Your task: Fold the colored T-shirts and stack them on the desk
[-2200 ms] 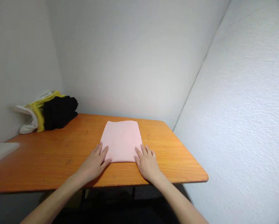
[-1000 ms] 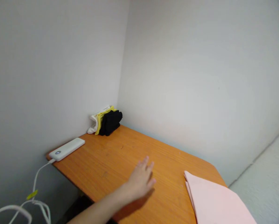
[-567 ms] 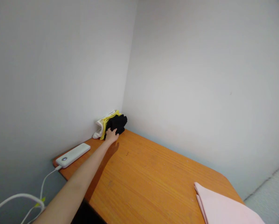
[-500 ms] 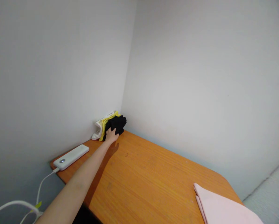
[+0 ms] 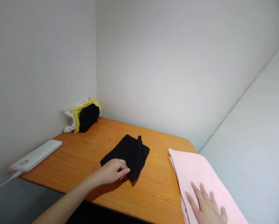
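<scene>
My left hand (image 5: 112, 172) pinches the near edge of a folded black cloth (image 5: 128, 153) that lies in the middle of the orange table (image 5: 88, 152). My right hand (image 5: 206, 207) rests flat, fingers spread, on a folded pink cloth (image 5: 195, 174) at the table's right end. The two cloths lie apart, with bare tabletop between them.
A pile of folded white, yellow and black cloths (image 5: 82, 115) leans in the far left corner against the walls. A white power bank (image 5: 35, 155) with a cable lies at the table's left edge. Walls close in at the back, left and right.
My left hand has drawn a black cloth from the corner pile to the table's middle. The pink cloth sits at the right with my right hand on it. The view has swung right.
</scene>
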`<state>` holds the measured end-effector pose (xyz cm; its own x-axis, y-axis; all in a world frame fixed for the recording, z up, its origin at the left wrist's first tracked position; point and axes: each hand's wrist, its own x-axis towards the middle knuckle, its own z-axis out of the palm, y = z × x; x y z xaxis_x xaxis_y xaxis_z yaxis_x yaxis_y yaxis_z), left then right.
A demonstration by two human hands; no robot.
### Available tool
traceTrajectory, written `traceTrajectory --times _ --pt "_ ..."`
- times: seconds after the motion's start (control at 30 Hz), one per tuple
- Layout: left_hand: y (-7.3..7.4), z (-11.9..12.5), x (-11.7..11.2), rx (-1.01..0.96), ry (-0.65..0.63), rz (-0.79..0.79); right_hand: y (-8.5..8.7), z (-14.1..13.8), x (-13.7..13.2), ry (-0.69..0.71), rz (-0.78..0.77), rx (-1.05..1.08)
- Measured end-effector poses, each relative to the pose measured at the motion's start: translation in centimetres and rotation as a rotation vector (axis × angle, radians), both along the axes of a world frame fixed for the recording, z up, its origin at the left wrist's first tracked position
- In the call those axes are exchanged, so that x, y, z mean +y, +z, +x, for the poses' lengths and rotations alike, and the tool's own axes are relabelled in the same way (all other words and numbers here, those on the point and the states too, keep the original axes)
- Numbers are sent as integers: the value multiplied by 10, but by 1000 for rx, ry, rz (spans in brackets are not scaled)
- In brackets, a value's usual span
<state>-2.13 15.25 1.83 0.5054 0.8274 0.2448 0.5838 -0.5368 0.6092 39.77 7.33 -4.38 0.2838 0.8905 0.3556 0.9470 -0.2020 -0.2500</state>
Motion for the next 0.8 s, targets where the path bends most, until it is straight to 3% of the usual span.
traceTrajectory --times 0.1,0.2,0.37,0.47,0.53,0.63,0.73,0.8 --pt "-7 1 -22 28 70 -83 10 -21 -9 93 121 9" --pt "-7 6 -37 10 139 -141 19 -63 -17 258 220 62" --pt "2 46 -77 10 145 19 14 -131 -22 262 181 91" --pt "-4 69 -90 87 96 119 10 -148 -21 276 187 184" --pt "-13 73 -89 33 114 106 9 -153 -20 284 182 250" --pt "-24 63 -82 -347 249 -114 8 -158 -21 292 150 259" --pt "-27 47 -82 -874 631 -382 6 -162 -25 293 121 176" --pt "-27 36 -89 -1173 812 -430 4 -163 -28 286 118 147"
